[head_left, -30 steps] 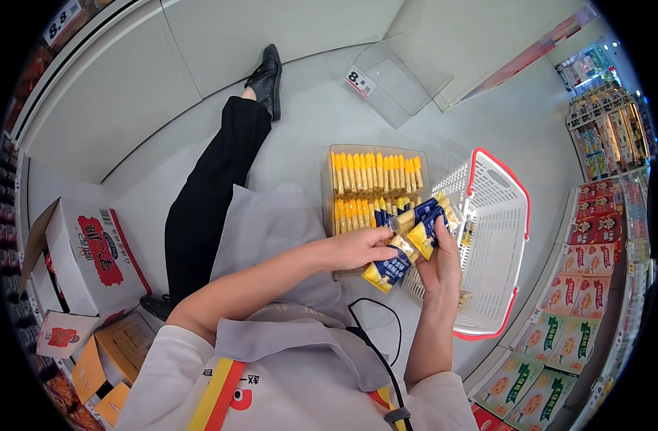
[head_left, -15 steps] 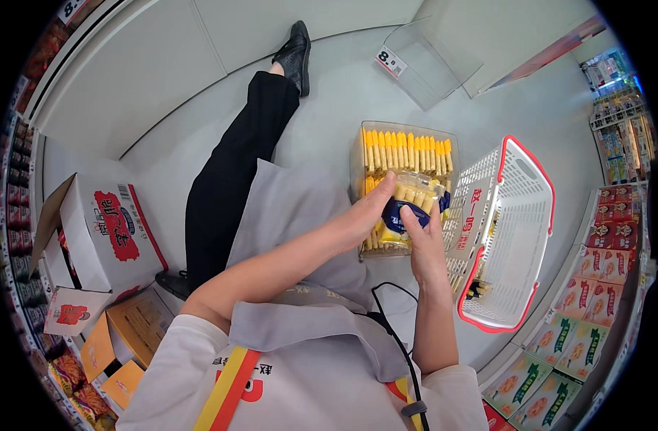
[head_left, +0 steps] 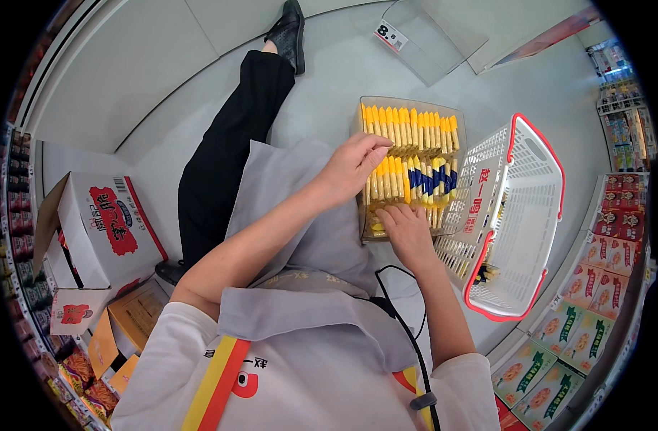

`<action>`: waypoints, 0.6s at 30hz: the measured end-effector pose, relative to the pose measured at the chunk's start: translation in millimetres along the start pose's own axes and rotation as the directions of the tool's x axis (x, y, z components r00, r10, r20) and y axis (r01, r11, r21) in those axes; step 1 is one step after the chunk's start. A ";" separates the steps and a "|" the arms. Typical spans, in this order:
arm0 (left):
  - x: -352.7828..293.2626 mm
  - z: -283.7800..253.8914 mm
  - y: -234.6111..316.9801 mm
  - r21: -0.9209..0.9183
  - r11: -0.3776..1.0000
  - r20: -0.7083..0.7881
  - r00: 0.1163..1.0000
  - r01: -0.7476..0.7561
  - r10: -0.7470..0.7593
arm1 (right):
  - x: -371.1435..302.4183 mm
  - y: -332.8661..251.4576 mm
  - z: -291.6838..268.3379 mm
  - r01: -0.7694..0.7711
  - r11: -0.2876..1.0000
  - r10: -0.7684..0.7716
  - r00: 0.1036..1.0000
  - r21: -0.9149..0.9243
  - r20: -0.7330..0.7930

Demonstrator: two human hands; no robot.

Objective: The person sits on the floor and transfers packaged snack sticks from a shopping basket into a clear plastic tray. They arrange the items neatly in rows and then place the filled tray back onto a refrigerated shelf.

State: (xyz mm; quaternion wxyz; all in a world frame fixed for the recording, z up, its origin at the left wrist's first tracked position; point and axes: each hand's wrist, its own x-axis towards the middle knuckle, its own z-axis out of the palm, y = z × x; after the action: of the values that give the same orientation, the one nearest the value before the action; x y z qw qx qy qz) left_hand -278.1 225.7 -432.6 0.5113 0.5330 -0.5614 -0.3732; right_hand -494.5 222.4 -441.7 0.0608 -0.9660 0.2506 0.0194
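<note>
A clear plastic bin [head_left: 365, 215] on the floor holds rows of slim snack packs. The far row [head_left: 415, 129] has yellow tops; in the nearer row, packs with dark blue bands [head_left: 433, 178] stand on the right side. My left hand [head_left: 352, 167] reaches over the bin's left side, fingers stretched out between the two rows, touching or just above the packs. At the bin's near side, my right hand [head_left: 408, 233] rests with bent, slightly spread fingers against the nearer packs. Neither hand shows anything held. The right fingertips are partly hidden among the packs.
A white basket with red handles [head_left: 523, 215] leans tilted against the bin's right, a few packs inside. Beyond lies a clear plastic panel [head_left: 433, 47] with a price tag. An open white carton [head_left: 110, 226] stands left. Stacked boxes [head_left: 558, 352] line the right.
The blue-banded pack that both hands held above the bin is out of them. My hands have moved apart, left to the bin's left side, right down to its near side.
</note>
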 end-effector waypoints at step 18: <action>-33.2 71.2 -4.0 0.758 0.422 0.577 0.813 -0.497 -0.078 | -31.1 -3.7 -32.2 -0.269 0.864 0.334 0.939 0.425 -0.085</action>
State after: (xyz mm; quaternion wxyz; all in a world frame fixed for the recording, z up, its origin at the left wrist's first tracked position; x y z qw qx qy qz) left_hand -349.5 248.7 -456.4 0.0237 0.5144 -0.8530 -0.0846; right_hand -519.7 236.5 -407.2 0.2372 -0.8791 0.4014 -0.0994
